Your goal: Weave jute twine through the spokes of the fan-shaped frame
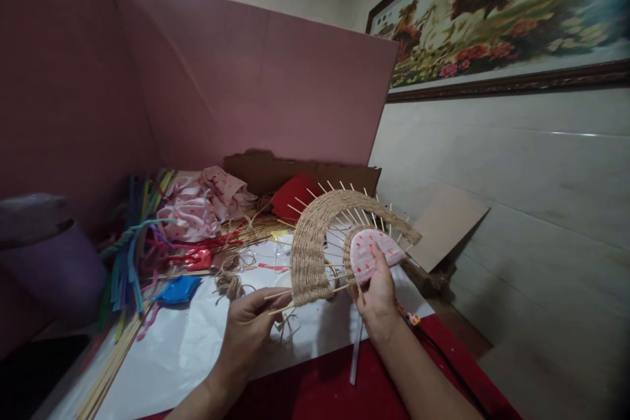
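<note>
A half-round woven fan (310,243) of twine on thin wooden sticks is held up over the table. A pink cloth half-circle with red spots (369,252) covers its centre, and bare stick ends stick out past the outer woven band. My right hand (381,285) grips the fan at this centre, thumb on the pink cloth, the other fingers hidden behind. At the band's lower left corner, my left hand (253,318) pinches the protruding stick ends between thumb and fingers. A clear strip (356,354) hangs below my right hand.
White paper (191,348) covers much of the red table (315,390). Pink spotted cloth (207,200), coloured pipe cleaners (128,256), a twine bundle (230,283), a blue packet (178,290) and long sticks (111,361) lie left. Cardboard (447,226) leans at the right wall.
</note>
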The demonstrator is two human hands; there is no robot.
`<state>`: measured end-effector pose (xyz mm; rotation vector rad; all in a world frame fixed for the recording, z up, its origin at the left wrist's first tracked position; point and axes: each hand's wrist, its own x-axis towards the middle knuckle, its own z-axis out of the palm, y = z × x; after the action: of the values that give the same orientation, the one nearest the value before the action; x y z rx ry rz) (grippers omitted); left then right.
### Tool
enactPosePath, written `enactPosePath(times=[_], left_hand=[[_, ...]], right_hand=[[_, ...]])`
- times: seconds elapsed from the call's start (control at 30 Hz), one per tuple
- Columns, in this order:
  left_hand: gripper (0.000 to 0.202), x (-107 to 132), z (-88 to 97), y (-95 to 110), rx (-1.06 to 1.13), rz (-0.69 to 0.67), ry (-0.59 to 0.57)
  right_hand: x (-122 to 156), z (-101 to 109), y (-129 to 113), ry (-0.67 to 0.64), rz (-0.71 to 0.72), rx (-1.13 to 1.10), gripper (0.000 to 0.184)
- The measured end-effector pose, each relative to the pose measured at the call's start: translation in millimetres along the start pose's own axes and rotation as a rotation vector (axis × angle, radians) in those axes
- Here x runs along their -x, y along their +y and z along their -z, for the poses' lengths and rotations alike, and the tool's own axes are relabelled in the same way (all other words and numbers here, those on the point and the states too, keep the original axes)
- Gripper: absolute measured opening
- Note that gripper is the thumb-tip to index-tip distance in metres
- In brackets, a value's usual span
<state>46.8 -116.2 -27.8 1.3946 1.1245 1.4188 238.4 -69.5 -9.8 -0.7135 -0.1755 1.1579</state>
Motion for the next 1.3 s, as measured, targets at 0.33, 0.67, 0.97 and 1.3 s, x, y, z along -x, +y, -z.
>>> enactPosePath(times=[0.33,0.67,0.97,1.3], left_hand=[[0.014,-11,21.6,2,-0.625,-0.512,0.07],[0.016,-16,32.9,10,-0.903,-0.729,0.082],[0.017,-25,34.6,2,-0.451,-0.28,-0.015],[0.017,-21,23.2,-5,-0.188,-0.034,-0.047]], right_hand=[[-7,4,5,-0.02,0.026,0.027,0.035],[-13,8,9,-0.015,0.04,0.01,0.036],[-3,0,4,-0.084,-0.027,-0.001,0.031],[-1,0,6,-0.128,-0.082,0.024,0.035]])
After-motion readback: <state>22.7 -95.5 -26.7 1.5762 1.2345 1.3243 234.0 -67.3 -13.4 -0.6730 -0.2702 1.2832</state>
